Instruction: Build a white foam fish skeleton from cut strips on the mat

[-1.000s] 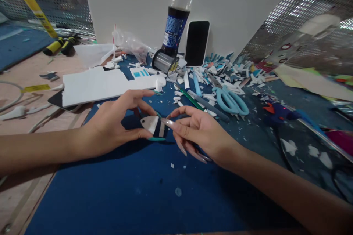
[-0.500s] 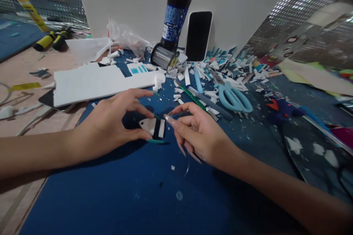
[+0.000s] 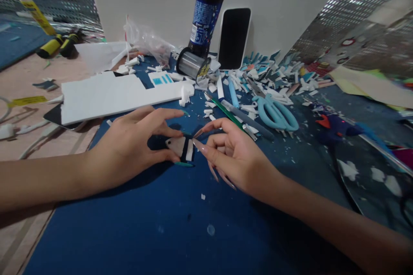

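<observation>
A small flat fish-shaped piece (image 3: 177,146) in white, with a dark eye dot and a dark stripe near its right end, lies low over the blue work surface (image 3: 145,227). My left hand (image 3: 129,139) grips it from the left, long green-nailed thumb on the near edge and a finger on the far edge. At its right end, the thumb and forefinger nails of my right hand (image 3: 230,150) are pinched together, touching or nearly touching the white end strip. Whatever sits between those nails is too small to make out. The other right fingers are curled beneath.
Behind my hands lie white foam sheets (image 3: 103,96), a wire spool (image 3: 192,65), a dark drink bottle (image 3: 204,21) and a phone (image 3: 235,38). Blue-handled scissors (image 3: 277,114), a green pen (image 3: 227,111) and scattered foam scraps (image 3: 258,68) lie right; a glue gun (image 3: 338,126) is farther right.
My right hand's pinched nails have come leftward against the fish piece's right end, closing the small gap. My left hand keeps its grip. The view has shifted slightly.
</observation>
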A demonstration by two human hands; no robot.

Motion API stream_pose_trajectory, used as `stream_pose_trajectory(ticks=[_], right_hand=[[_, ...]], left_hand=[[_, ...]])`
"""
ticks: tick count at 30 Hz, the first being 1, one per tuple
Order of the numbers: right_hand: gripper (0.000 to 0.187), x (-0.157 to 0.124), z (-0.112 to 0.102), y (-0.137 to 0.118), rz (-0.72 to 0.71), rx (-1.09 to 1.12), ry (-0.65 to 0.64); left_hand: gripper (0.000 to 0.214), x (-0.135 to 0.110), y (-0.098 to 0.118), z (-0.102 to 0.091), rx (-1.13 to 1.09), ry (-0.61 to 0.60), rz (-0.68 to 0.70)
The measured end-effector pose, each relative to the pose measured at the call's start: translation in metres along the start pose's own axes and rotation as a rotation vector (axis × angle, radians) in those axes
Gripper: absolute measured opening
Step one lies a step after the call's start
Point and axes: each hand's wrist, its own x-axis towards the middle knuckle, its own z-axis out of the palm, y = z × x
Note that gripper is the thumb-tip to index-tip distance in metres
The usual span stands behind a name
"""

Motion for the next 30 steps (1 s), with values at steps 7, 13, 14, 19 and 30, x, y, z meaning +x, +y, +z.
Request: stream_pose_trajectory(ticks=[7,13,14,19,30], right_hand=[[0.030,0.000,0.001,0.001,0.007,0.015,0.014],[0.029,0.001,0.000,0.002,-0.009,0.023,0.001],[0.029,0.001,0.000,0.002,-0.017,0.023,0.001],[0.027,-0.001,-0.001,0.000,-0.002,0.011,-0.006],[0.016,-0.003,0.001,0.000,0.024,0.028,-0.004]], left_hand=[[0.053,-0.001,-0.002,0.001,0.058,-0.007,0.044],[0.057,-0.009,-0.008,0.003,0.040,-0.001,0.045],[0.057,-0.010,-0.009,0.003,0.022,0.007,0.041],[0.059,-0.008,-0.015,0.001,-0.088,-0.029,-0.006],[0.057,-0.004,-0.024,-0.001,-0.264,-0.160,-0.098]])
